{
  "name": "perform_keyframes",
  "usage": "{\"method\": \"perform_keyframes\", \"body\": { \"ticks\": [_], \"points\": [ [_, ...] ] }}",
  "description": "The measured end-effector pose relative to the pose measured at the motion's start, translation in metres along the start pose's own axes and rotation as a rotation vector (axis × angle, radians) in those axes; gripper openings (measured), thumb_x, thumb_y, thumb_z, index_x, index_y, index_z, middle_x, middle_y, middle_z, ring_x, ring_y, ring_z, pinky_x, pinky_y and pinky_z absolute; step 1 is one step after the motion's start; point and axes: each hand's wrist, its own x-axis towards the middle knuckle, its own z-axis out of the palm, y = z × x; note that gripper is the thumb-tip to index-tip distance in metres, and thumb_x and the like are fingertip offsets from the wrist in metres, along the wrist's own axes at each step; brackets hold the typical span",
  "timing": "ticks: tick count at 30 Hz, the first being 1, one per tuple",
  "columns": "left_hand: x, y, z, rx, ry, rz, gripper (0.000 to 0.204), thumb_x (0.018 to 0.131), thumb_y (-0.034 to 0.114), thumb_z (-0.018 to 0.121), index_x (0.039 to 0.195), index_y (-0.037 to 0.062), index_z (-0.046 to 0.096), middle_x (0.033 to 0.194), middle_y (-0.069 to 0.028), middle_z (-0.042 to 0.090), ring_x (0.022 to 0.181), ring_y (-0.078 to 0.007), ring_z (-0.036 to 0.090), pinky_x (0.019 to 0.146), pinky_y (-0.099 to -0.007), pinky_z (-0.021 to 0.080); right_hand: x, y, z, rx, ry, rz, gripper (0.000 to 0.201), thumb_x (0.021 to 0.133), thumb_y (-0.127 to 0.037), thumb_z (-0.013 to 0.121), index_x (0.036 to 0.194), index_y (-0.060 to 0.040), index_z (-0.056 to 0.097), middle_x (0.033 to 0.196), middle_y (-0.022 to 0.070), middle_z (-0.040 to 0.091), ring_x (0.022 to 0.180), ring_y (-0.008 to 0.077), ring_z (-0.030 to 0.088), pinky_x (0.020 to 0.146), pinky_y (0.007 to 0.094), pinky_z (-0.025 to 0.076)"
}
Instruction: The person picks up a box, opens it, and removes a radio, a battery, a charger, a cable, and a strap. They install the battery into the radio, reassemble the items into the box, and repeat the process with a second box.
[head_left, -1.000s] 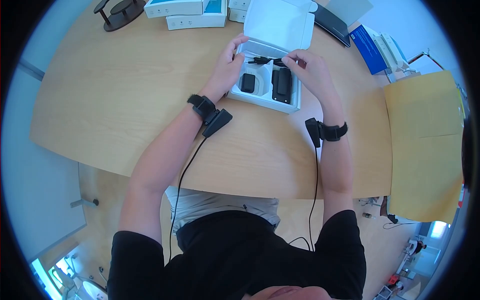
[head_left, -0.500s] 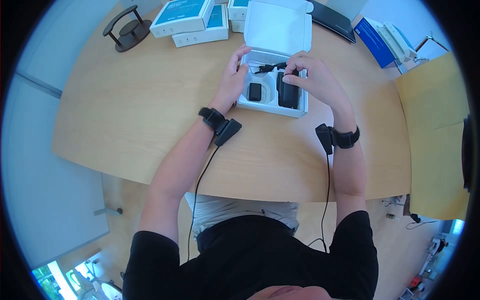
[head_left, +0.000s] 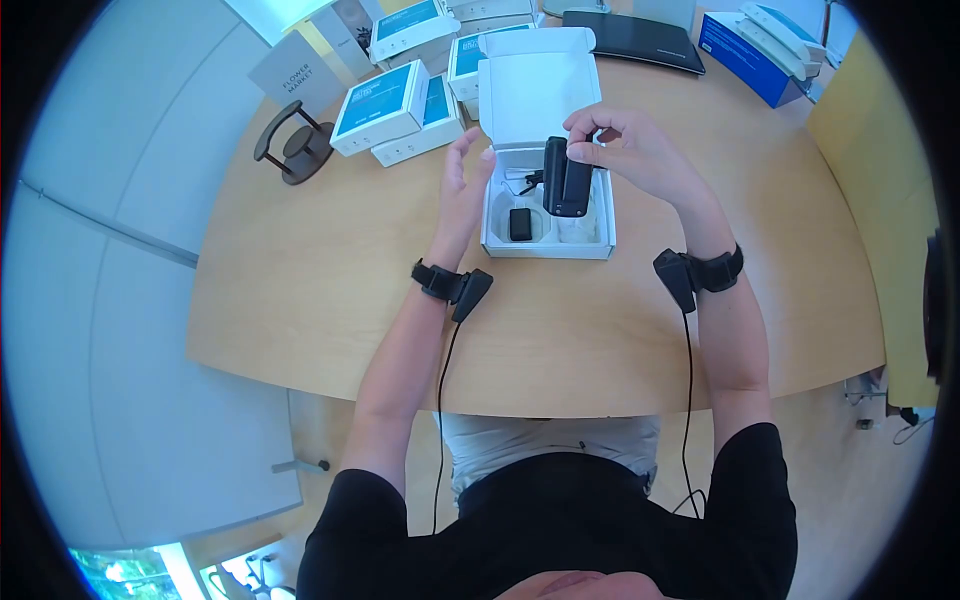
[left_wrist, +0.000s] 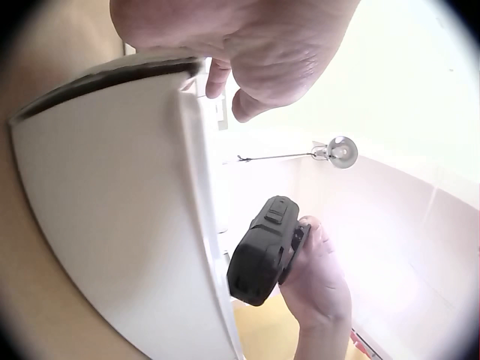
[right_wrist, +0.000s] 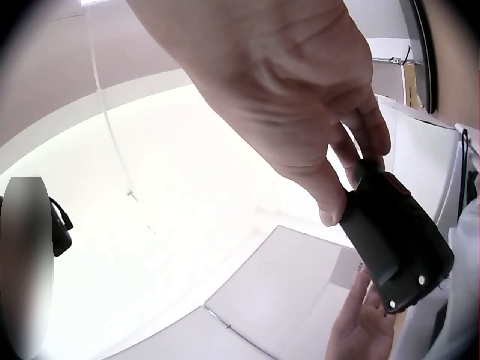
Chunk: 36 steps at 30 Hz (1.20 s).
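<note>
My right hand (head_left: 640, 150) pinches one end of a black handheld device (head_left: 567, 180) between thumb and fingers, over the open white box (head_left: 548, 251). Two small metal dots show at the device's lower end in the right wrist view, and a clip-like part along its side in the left wrist view. Beside the box's left wall my left hand (head_left: 463, 195) stands with fingers extended, holding nothing. Inside the box a small black block (head_left: 520, 224) sits in the left compartment, a bundled black cable (head_left: 530, 183) behind it. The right compartment shows a clear plastic liner.
White-and-teal boxes (head_left: 380, 105) are stacked behind on the left, near a dark wooden stand (head_left: 297, 148). A black laptop (head_left: 635, 42) lies behind the raised lid (head_left: 540, 90). At the back right stands a blue box (head_left: 745, 60). A cable (head_left: 688, 400) hangs from each wrist camera.
My right hand has moved from the cable to the black device and lifted it from the right compartment. The left hand has come slightly away from the box. The head view has shifted.
</note>
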Motion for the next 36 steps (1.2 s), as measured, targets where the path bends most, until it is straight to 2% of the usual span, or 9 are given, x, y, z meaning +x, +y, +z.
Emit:
{"method": "perform_keyframes", "body": {
  "ticks": [2,5,9,11,14,16,20,26,36],
  "points": [
    [0.004,0.024,0.008,0.103,-0.051,0.142,0.064,0.106,0.032,0.069,0.156,0.0022,0.043,0.154,-0.0188,0.052,0.146,-0.0259,0.048,0.119,-0.0416,0.04,0.002,-0.001,0.005,0.031,0.037,-0.054,0.017,0.096,-0.021,0.079,0.098,-0.0048,0.074,0.099,0.0012,0.073,0.095,0.0145,0.066,0.09,0.0341,0.05],
    [-0.009,0.067,0.04,-0.156,-0.339,0.018,0.064,0.106,0.03,0.071,0.156,0.002,0.043,0.145,-0.0187,0.06,0.132,-0.0265,0.062,0.108,-0.0392,0.052,0.006,-0.009,0.013,0.078,0.088,-0.087,0.018,0.1,-0.023,0.076,0.104,-0.0048,0.075,0.107,0.0027,0.074,0.096,0.0138,0.066,0.088,0.033,0.053],
    [-0.004,0.085,0.061,-0.465,-0.267,-0.075,0.059,0.106,0.032,0.07,0.152,0.003,0.047,0.127,-0.0135,0.07,0.109,-0.0249,0.075,0.091,-0.0355,0.063,0.005,-0.023,0.022,0.255,0.249,-0.056,0.026,0.106,-0.025,0.068,0.118,-0.0033,0.073,0.115,0.0067,0.074,0.096,0.0124,0.067,0.08,0.0284,0.055],
    [0.002,0.09,0.059,-0.698,-0.182,-0.159,0.053,0.108,0.038,0.066,0.146,0.0051,0.053,0.13,-0.0129,0.07,0.116,-0.0262,0.072,0.097,-0.0389,0.06,0.013,-0.011,0.023,0.192,0.427,-0.162,0.033,0.109,-0.027,0.062,0.127,0.0004,0.069,0.105,0.0068,0.074,0.087,0.011,0.067,0.073,0.0273,0.055],
    [0.012,0.1,0.058,-0.913,-0.01,-0.199,0.045,0.109,0.046,0.062,0.133,0.0083,0.061,0.128,-0.0114,0.07,0.117,-0.0253,0.07,0.1,-0.04,0.059,0.006,-0.017,0.015,0.297,0.238,0.172,0.036,0.104,-0.024,0.065,0.127,0.0023,0.069,0.091,0.005,0.072,0.079,0.0115,0.066,0.073,0.03,0.055],
    [0.015,0.101,0.061,-0.997,0.078,-0.184,0.045,0.108,0.047,0.063,0.132,0.0085,0.061,0.125,-0.0105,0.07,0.116,-0.0245,0.07,0.101,-0.0398,0.058,0.002,-0.024,0.033,0.2,0.133,0.225,0.037,0.1,-0.022,0.066,0.128,0.0028,0.069,0.085,0.005,0.071,0.076,0.0115,0.065,0.072,0.031,0.054],
    [0.007,0.11,0.065,-0.875,0.145,-0.085,0.046,0.108,0.048,0.063,0.132,0.009,0.059,0.131,-0.0078,0.065,0.122,-0.0226,0.066,0.1,-0.0401,0.058,0.001,-0.023,0.056,0.13,0.192,0.153,0.044,0.095,-0.019,0.068,0.132,0.0038,0.068,0.082,0.0078,0.071,0.072,0.0124,0.065,0.071,0.0311,0.053],
    [0.002,0.118,0.065,-0.768,0.192,0.017,0.052,0.107,0.049,0.064,0.138,0.0078,0.056,0.138,-0.0078,0.062,0.128,-0.022,0.062,0.098,-0.0383,0.058,-0.003,-0.041,0.071,0.412,0.179,0.173,0.048,0.1,-0.01,0.061,0.147,0.0,0.061,0.095,0.0073,0.076,0.085,0.0123,0.071,0.08,0.0289,0.059],
    [-0.003,0.136,0.067,-0.707,0.164,0.124,0.064,0.108,0.055,0.057,0.149,0.0057,0.051,0.149,-0.0057,0.058,0.133,-0.0222,0.059,0.099,-0.0389,0.058,-0.006,-0.048,0.077,0.538,0.205,0.053,0.044,0.103,-0.007,0.059,0.146,0.0001,0.062,0.109,0.0059,0.075,0.098,0.0113,0.071,0.08,0.0281,0.061]
  ]
}}
